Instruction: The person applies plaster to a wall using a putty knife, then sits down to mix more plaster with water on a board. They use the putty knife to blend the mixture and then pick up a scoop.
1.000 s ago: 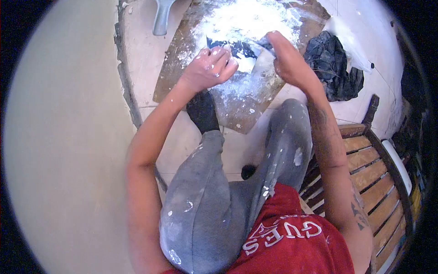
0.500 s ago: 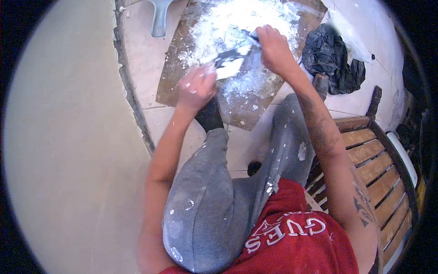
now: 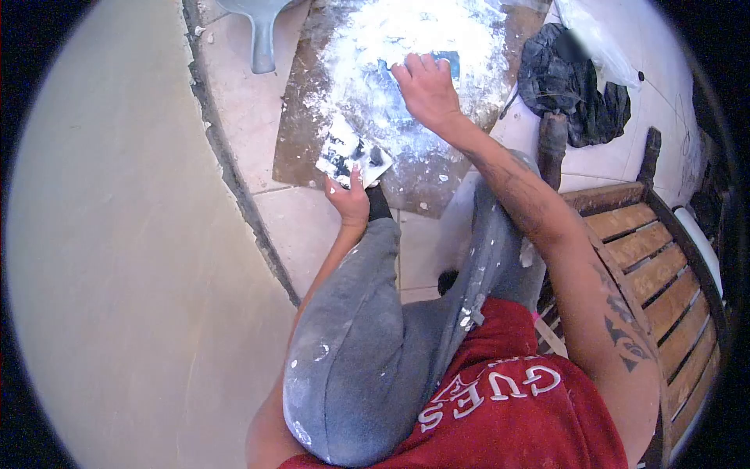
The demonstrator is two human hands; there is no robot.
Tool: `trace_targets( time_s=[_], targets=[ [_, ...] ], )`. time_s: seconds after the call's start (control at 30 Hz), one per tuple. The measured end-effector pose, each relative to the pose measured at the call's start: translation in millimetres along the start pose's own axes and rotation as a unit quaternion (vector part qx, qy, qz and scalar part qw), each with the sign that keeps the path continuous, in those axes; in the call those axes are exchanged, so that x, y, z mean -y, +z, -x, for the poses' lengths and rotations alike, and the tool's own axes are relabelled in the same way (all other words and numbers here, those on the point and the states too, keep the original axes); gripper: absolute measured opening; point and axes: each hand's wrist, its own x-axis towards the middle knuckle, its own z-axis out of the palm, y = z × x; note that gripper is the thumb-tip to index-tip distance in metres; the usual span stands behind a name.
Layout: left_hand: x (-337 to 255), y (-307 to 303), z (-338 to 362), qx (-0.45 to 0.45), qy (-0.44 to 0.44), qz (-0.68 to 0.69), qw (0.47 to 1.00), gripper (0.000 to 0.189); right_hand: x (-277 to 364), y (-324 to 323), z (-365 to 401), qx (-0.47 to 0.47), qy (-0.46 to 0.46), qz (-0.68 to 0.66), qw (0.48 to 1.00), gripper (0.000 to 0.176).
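My left hand (image 3: 349, 205) grips the lower edge of a flat, roughly square plate (image 3: 341, 153) smeared with white paste and dark patches, its thumb on top. The plate overlaps the lower left of a brown board (image 3: 301, 117). My right hand (image 3: 430, 90) is closed, knuckles up, around a bluish flat scraper (image 3: 447, 59) over the middle of the board. Wet-looking white paste (image 3: 367, 39) covers much of the board around it. Most of the scraper is hidden under the fingers or lost in glare.
A grey dustpan (image 3: 262, 47) lies on the tiles at upper left. A smooth wall (image 3: 117, 234) fills the left side. Black plastic (image 3: 551, 74) and a clear bag (image 3: 609, 51) lie right of the board. A wooden slatted chair (image 3: 641, 242) stands close on the right.
My hands have drawn apart. The left, with the plate, has come down toward my foot; the right has moved left and slightly down over the paste.
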Motion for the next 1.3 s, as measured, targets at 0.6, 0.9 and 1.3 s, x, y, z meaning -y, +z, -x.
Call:
trace_targets(
  time_s=[0.6,0.9,1.3],
  targets=[
    [2.1,1.0,0.6,-0.009,0.026,-0.038,0.999,0.031,-78.8,-38.1,-61.3,0.106,-0.102,-0.068,0.987,0.038],
    [1.7,-3.2,0.6,0.011,0.024,-0.064,0.998,0.031,-67.0,-74.8,-53.8,0.073,-0.100,-0.031,0.992,0.030],
    [5.2,0.7,1.3,-0.008,0.027,-0.018,0.999,0.033,-72.8,-59.4,-60.1,0.090,-0.116,-0.015,0.989,0.023]
  ],
)
